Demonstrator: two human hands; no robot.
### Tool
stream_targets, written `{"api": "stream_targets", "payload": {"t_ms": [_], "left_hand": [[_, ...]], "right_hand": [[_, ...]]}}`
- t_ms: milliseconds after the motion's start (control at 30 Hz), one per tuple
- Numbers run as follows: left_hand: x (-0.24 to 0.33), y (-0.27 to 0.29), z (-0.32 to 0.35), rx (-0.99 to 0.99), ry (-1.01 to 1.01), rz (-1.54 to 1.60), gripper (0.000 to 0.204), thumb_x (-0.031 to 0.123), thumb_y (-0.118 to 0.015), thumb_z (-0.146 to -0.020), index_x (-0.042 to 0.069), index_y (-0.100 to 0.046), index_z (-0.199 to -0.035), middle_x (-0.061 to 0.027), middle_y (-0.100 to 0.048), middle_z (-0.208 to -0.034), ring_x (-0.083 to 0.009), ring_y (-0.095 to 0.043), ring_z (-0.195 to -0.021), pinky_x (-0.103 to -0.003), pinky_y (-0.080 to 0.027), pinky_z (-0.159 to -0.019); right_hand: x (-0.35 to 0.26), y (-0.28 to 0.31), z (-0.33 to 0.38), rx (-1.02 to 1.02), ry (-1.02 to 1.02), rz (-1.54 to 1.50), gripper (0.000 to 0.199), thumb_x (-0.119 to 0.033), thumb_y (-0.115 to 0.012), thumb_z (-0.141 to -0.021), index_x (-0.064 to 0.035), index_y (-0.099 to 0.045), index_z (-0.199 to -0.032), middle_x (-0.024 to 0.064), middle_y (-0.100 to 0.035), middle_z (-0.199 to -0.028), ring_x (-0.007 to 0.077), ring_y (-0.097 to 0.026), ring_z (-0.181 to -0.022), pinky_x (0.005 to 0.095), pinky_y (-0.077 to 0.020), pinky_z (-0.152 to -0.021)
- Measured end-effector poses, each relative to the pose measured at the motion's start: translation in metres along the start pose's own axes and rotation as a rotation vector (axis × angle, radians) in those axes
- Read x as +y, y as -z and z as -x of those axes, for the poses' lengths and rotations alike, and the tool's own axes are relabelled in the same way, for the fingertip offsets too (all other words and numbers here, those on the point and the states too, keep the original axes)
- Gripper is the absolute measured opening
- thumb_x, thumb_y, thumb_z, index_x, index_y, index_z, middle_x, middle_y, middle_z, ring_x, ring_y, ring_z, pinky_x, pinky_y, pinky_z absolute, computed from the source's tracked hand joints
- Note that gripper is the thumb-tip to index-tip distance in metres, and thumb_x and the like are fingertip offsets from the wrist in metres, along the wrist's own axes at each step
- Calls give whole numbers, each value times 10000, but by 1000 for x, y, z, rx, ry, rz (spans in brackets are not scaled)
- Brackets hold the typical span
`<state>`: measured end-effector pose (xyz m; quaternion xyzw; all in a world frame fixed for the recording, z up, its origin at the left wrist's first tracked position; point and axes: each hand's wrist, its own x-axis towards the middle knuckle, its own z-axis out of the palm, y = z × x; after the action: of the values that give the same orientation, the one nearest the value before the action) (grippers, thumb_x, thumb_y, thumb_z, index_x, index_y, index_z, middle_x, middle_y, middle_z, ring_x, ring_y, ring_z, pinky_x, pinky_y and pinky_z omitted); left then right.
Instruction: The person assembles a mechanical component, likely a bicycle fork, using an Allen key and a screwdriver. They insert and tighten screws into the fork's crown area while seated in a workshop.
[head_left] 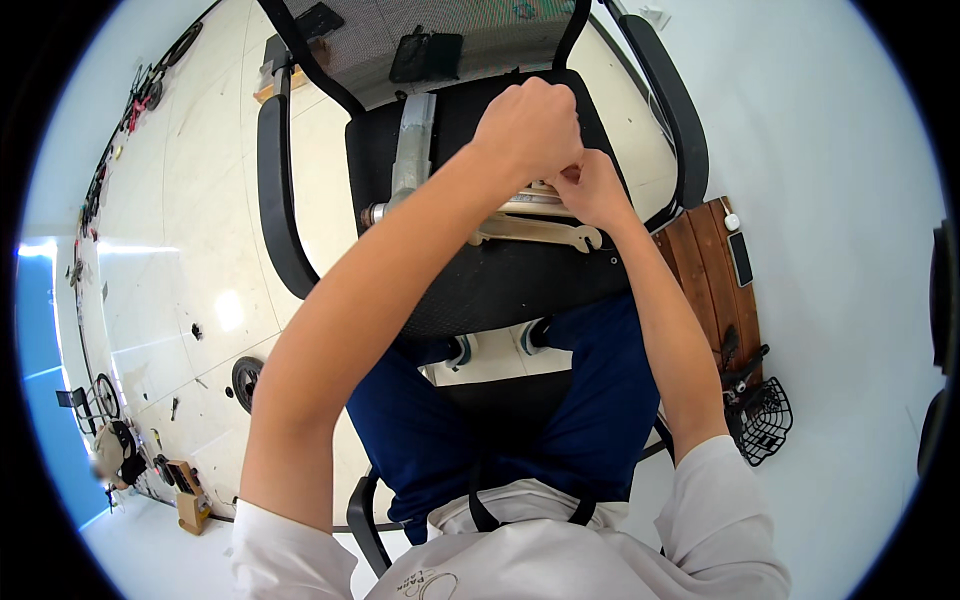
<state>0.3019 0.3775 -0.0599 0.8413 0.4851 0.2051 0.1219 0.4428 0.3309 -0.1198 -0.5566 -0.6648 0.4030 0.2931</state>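
— Hands first: your left hand (pixel 530 125) is curled into a fist over the far middle of the black chair seat (pixel 500 280), fingers pressed together, knuckles up. What it pinches underneath, I cannot tell from here.

— And the other one?

— Your right hand (pixel 590 188) sits just right of it and a little nearer to you, touching the left one, fingertips closed on the pale wooden pieces (pixel 535 200) between the two hands. Only an edge of that stack peeks out below your left fist.

— Where's the flat wooden part?

— The flat wooden wrench-shaped piece (pixel 540 233) lies on the seat just near of your hands, running left to right, its forked end pointing right. Your left forearm crosses over its left end.

— Anything else on the seat?

— A grey metal tube (pixel 410 150) lies to the left of your left hand, running from far to near, ending at a round cap by your forearm. On the mesh backrest (pixel 440 30) at the far side hangs a small black pouch (pixel 427 57).

— And off to the side?

— To your right, a dark brown wooden desk (pixel 715 270) with a small white knob and a dark phone on it. Near it, lower right, a black wire basket (pixel 760 420). A small black wheel (pixel 245 380) lies on the floor to your left.
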Motion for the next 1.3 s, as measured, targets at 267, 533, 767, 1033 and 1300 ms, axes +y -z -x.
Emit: {"api": "stream_targets", "payload": {"t_ms": [267,533,767,1033,1300], "left_hand": [[-6,-4,-3,-73,184,136,268,187,-626,-927,-45,-717,-829,-206,-688,-752,-374,-689,-755,-435,-556,-744],[-28,25,-6,-184,-406,28,210,154,-666,-910,41,-758,-1061,-141,-679,-892,-313,-665,-870,-399,-541,-791],[-10,19,-6,-154,-9,172,188,85,-694,-817,-26,-764,-951,-183,-725,-791,-324,-709,-712,-348,-579,-715],[-20,39,-22,-351,-243,15,201,-51,-641,-817,2,-761,-970,-167,-737,-935,-320,-712,-884,-383,-564,-793],[-34,45,-39,-357,-490,-184,240,-36,-657,-804,35,-763,-1008,-145,-740,-965,-309,-709,-908,-386,-566,-790]], "right_hand": [[11,-4,-3,23,55,-97,172,-65,-698,-909,66,-710,-1020,154,-752,-899,218,-746,-857,322,-579,-829],[23,-10,-11,101,-25,-54,188,-117,-773,-852,49,-717,-923,135,-742,-812,203,-737,-745,315,-582,-726],[21,-16,-9,273,31,42,216,-153,-822,-807,31,-707,-818,132,-715,-719,217,-721,-672,303,-570,-680],[9,-17,-6,233,-7,74,233,-174,-806,-832,31,-699,-859,120,-722,-763,193,-719,-705,292,-569,-701],[18,-9,-20,19,9,-281,171,-83,-718,-902,71,-712,-976,109,-752,-855,137,-720,-772,269,-568,-717]]}}
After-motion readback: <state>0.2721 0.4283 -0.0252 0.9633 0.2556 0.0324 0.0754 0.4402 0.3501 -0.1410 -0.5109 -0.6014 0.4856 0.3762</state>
